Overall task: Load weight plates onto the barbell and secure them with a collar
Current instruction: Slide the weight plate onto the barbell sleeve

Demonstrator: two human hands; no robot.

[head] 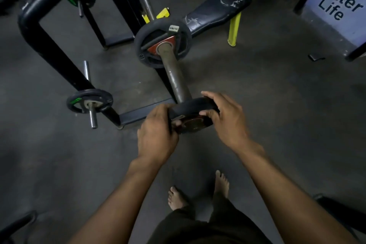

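Note:
A barbell sleeve (174, 77) points toward me, with one black plate with a red hub (161, 42) sitting far up on it. At the sleeve's near end I hold a small black plate with a reddish centre (191, 117). My left hand (156, 134) grips its left rim and my right hand (223, 117) grips its right rim. The plate is tilted and covers the sleeve's tip; whether the tip is inside its hole I cannot tell. No collar is visible.
A black rack frame (49, 45) stands at the left with a small plate on a storage peg (90, 101). A worn bench with yellow legs (217, 10) lies behind the barbell. A sign (336, 4) stands at the right. My bare feet (198, 192) are on the dark floor.

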